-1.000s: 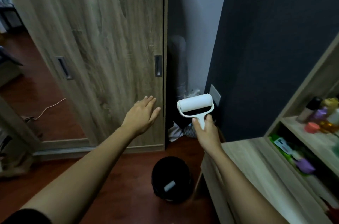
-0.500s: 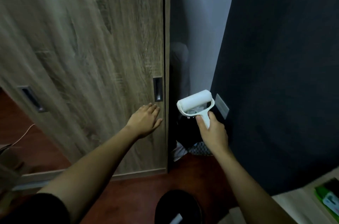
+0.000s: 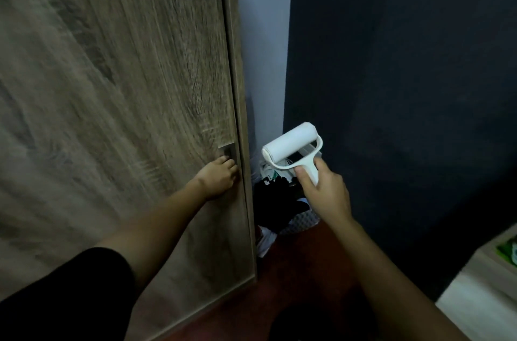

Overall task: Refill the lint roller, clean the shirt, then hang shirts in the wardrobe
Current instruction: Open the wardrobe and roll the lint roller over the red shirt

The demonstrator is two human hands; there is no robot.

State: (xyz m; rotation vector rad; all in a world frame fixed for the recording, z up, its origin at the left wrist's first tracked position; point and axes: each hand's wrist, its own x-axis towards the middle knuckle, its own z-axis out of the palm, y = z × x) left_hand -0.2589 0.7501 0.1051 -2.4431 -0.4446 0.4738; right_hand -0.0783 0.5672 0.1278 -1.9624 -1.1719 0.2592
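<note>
My right hand is clenched around the white handle of the lint roller: the thumb lies along the near side of the handle, the other fingers wrap round the far side, and the roll of white sheets stands above and to the left of my knuckles, tilted so that its right end is higher. The roll itself is clear of my fingers; only the handle is in my grip. The roller hangs in the air in front of the narrow gap between the wardrobe door and the dark wall, above a heap of black and white clothes on the floor in that gap. My left hand is out at the right edge of the wardrobe door, fingers bent, their tips at the lower end of the recessed pull. The door's grain is smeared by blur, and I cannot tell whether my fingertips are hooked inside the recess or only pressing against it. My two hands are near each other but apart, with the door's edge between them. A black sleeve covers my left upper arm. Behind the gap runs a strip of pale wall. At the lower right is a corner of pale wooden furniture with something green on it.
</note>
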